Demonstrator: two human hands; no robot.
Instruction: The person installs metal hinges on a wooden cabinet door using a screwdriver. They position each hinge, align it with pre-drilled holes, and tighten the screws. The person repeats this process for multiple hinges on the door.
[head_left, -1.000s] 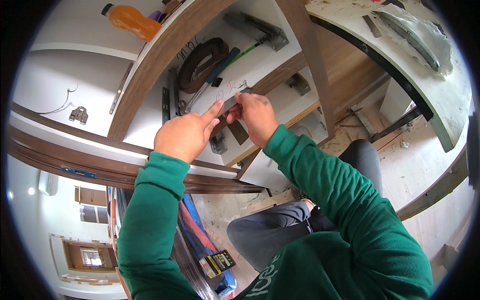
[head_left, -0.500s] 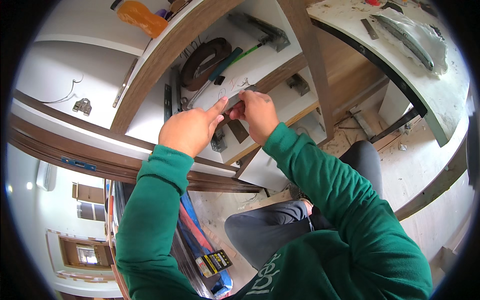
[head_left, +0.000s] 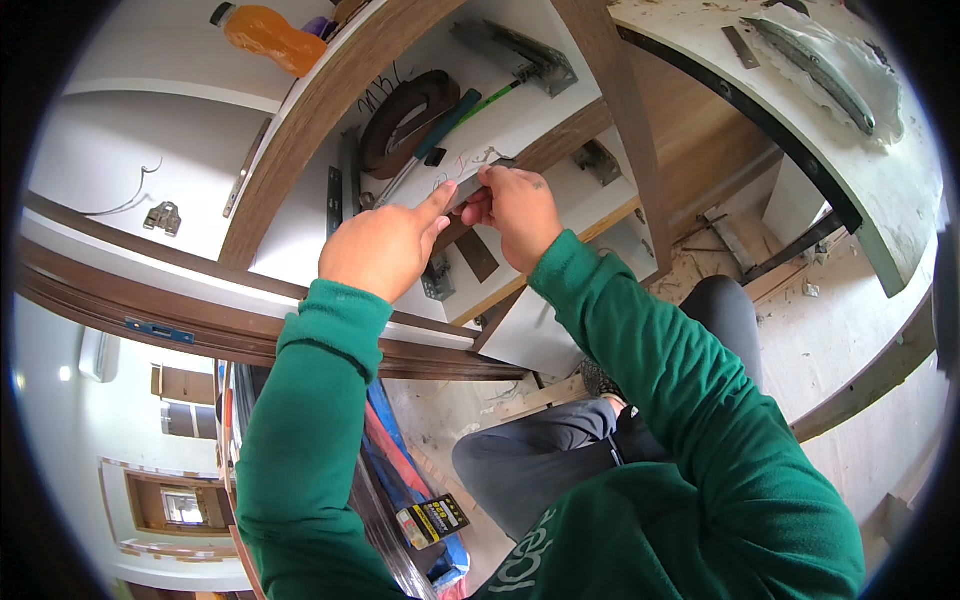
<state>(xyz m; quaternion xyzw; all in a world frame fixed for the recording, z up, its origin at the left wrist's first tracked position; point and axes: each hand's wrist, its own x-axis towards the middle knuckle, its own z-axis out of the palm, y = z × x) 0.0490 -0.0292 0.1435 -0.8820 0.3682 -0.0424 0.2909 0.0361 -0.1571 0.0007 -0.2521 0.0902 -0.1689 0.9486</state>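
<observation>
At the front edge of a white cabinet shelf, both hands meet on a thin flat grey strip whose exact kind I cannot make out. My right hand pinches it between thumb and curled fingers. From the left, my left hand stretches its index finger along the strip's near end, with the other fingers curled and partly hidden underneath. Behind the hands, on the shelf, lie a coil of brown edge banding, a teal-handled tool and a green pencil-like stick.
Metal drawer slides lie deeper in the shelf. An orange bottle stands on the upper left board. A white worktop at the right carries a grey planer-like tool. Debris litters the floor; a long bundle leans below.
Both hands stay on the grey strip at the shelf edge, with the right hand slightly shifted. More of the strip shows between them. The view has tilted a little.
</observation>
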